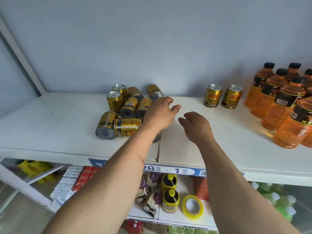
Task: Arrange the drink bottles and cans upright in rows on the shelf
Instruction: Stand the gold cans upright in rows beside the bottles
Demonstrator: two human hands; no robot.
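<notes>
Left hand (pixel 160 112) is reaching, fingers loose and gripping nothing, into the can pile (pixel 125 112) at ten o'clock; right hand (pixel 195 125) is hovering empty. Two cans (pixel 222 96) are standing at two o'clock. A careless nudge risks rolling toppled cans off the shelf (pixel 219 149).

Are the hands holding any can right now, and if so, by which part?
Nothing is held. The left hand hovers by the pile of fallen cans with fingers relaxed; the right hand is loosely curled over bare shelf.
</notes>
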